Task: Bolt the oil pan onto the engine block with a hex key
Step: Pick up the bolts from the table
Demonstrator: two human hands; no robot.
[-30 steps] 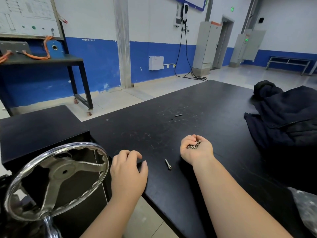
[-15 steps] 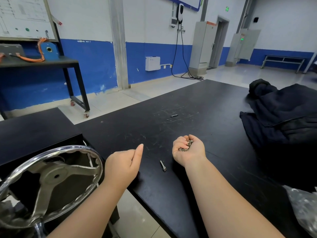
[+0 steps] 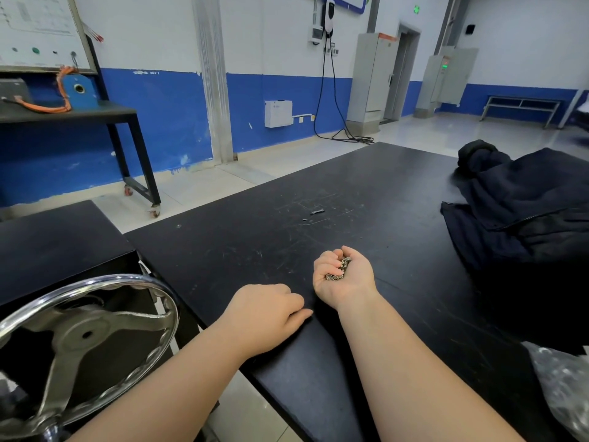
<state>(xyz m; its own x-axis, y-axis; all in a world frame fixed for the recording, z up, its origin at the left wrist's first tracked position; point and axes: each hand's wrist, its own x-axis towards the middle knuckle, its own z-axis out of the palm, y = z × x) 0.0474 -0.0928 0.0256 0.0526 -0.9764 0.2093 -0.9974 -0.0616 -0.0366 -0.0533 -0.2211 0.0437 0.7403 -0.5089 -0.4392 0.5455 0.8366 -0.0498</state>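
Since the frame half a second ago, your left hand (image 3: 267,314) has turned from an edge-up pose to palm down on the black tabletop (image 3: 350,193). Its knuckles are up and its fingers are curled, with the tips touching the surface near the front edge. The single loose bolt that lay between your hands no longer shows. The fingertips now cover that spot, and I cannot tell whether they pinch the bolt or only hide it.

Your right hand (image 3: 345,277) is unchanged. Its back rests on the table, palm up, with the fingers curled over a small heap of bolts (image 3: 338,270) cupped in the palm.

The bolts are bright metal with round heads, and several heads face the camera. The tabletop is matte black with pale scratches. A small dark sliver (image 3: 317,212) lies farther out on it, possibly a fastener, but it is too small to identify.

A chromed handwheel (image 3: 86,339) stands at the left, below table level, with flat spokes and a scalloped inner rim. A dark navy jacket (image 3: 526,212) lies crumpled on the right of the table, well apart from both hands.

A crinkled clear plastic bag (image 3: 564,387) sits at the lower right corner, and its contents cannot be made out.
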